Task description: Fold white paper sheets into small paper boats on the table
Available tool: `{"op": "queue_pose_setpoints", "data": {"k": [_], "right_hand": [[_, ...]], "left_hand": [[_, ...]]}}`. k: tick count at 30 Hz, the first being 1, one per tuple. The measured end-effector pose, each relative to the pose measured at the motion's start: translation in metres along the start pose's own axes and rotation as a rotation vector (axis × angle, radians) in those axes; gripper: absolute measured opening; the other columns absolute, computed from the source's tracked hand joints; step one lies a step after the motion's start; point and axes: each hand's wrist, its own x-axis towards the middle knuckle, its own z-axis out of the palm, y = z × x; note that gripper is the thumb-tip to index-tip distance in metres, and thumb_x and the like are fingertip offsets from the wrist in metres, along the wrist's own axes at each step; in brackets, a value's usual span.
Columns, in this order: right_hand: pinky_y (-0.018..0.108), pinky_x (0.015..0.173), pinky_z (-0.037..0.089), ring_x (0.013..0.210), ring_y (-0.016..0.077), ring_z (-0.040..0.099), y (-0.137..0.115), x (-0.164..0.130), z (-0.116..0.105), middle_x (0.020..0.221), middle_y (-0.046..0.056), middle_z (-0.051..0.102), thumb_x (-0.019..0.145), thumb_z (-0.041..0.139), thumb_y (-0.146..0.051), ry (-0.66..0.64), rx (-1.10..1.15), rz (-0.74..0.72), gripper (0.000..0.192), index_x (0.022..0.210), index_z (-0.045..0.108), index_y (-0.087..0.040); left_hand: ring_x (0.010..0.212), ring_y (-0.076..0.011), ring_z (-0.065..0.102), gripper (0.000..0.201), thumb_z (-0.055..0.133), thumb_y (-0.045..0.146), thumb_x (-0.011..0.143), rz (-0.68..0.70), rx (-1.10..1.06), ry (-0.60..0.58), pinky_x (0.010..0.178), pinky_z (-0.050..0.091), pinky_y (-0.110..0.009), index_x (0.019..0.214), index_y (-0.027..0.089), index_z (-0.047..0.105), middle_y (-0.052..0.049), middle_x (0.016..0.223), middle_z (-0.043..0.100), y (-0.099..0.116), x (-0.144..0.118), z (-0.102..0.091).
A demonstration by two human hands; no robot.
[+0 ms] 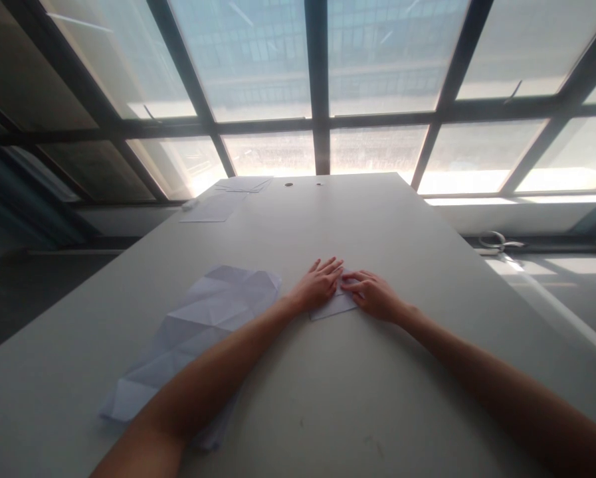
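A small folded sheet of white paper [333, 307] lies on the white table in front of me, partly covered by both hands. My left hand [319, 285] rests flat over its left side, fingers stretched out and pointing away. From the right, my right hand [375, 294] touches the paper with its fingertips; the fingers are apart and slightly bent. Beside my left forearm is a larger, creased white sheet [202, 318], spread out with many fold lines. The forearm hides part of that sheet.
The white table [367, 219] stretches away toward large framed windows [377, 60]. More white sheets [210, 207] lie at its far left edge. A round hole [288, 184] shows near the far edge. On the floor at right are a white coil [494, 240] and a long white strip [561, 302].
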Motion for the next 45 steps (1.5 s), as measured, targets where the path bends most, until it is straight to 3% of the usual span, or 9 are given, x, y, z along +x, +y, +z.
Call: {"op": "queue_pose_setpoints", "data": {"k": [4, 8, 15, 26, 29, 33, 45], "right_hand": [[0.04, 0.108, 0.039, 0.123, 0.0235, 0.055, 0.001, 0.001, 0.004, 0.133, 0.006, 0.061, 0.088, 0.053, -0.013, 0.005, -0.049, 0.025, 0.036, 0.116, 0.071, -0.027], [0.04, 0.106, 0.041, 0.121, 0.0241, 0.056, 0.003, -0.001, 0.006, 0.133, 0.006, 0.061, 0.088, 0.054, -0.015, -0.01, -0.08, 0.051, 0.035, 0.116, 0.071, -0.027], [0.041, 0.104, 0.043, 0.118, 0.0246, 0.058, 0.004, -0.002, 0.006, 0.132, 0.005, 0.061, 0.089, 0.054, -0.016, -0.02, -0.076, 0.058, 0.034, 0.115, 0.071, -0.028], [0.042, 0.104, 0.042, 0.118, 0.0248, 0.058, 0.004, -0.002, 0.004, 0.13, 0.006, 0.063, 0.09, 0.054, -0.017, -0.017, -0.039, 0.074, 0.033, 0.116, 0.071, -0.029], [0.041, 0.103, 0.043, 0.118, 0.025, 0.058, 0.003, -0.002, 0.003, 0.13, 0.006, 0.063, 0.09, 0.054, -0.017, -0.022, -0.049, 0.067, 0.033, 0.115, 0.071, -0.029], [0.041, 0.102, 0.044, 0.118, 0.025, 0.059, 0.002, -0.001, 0.002, 0.13, 0.007, 0.063, 0.089, 0.053, -0.015, -0.023, -0.052, 0.051, 0.033, 0.113, 0.071, -0.027], [0.037, 0.103, 0.044, 0.118, 0.0224, 0.059, 0.002, 0.0, 0.0, 0.127, 0.007, 0.065, 0.089, 0.052, -0.014, -0.029, -0.051, 0.052, 0.03, 0.11, 0.071, -0.023]], "left_hand": [[0.143, -0.016, 0.029, 0.051, 0.029, 0.027, 0.098, -0.005, -0.017, 0.035, 0.118, 0.02, -0.034, 0.147, 0.018, 0.037, -0.007, 0.154, 0.036, 0.003, 0.0, 0.001], [0.146, -0.0223, 0.022, 0.056, 0.03, 0.035, 0.098, -0.101, 0.027, 0.007, 0.118, 0.019, -0.041, 0.15, 0.016, 0.033, -0.008, 0.158, 0.028, 0.003, -0.002, 0.004], [0.147, -0.0274, 0.019, 0.058, 0.031, 0.042, 0.096, -0.195, 0.06, 0.025, 0.117, 0.019, -0.049, 0.15, 0.018, 0.032, -0.008, 0.158, 0.027, 0.005, -0.002, 0.005], [0.148, -0.0275, 0.014, 0.069, 0.03, 0.048, 0.096, -0.274, 0.054, 0.024, 0.119, 0.013, -0.046, 0.151, 0.007, 0.025, -0.016, 0.159, 0.021, 0.003, -0.003, 0.011], [0.148, -0.0277, 0.014, 0.065, 0.031, 0.047, 0.096, -0.249, 0.046, 0.037, 0.118, 0.015, -0.049, 0.152, 0.014, 0.025, -0.013, 0.16, 0.021, 0.003, -0.004, 0.009], [0.147, -0.0288, 0.018, 0.053, 0.032, 0.044, 0.097, -0.193, 0.054, 0.049, 0.115, 0.021, -0.052, 0.147, 0.027, 0.036, -0.003, 0.159, 0.027, 0.005, -0.006, 0.004], [0.142, -0.0301, 0.028, 0.046, 0.039, 0.04, 0.096, -0.234, 0.107, 0.109, 0.112, 0.029, -0.046, 0.14, 0.026, 0.047, -0.006, 0.149, 0.042, 0.011, -0.009, -0.004]]}}
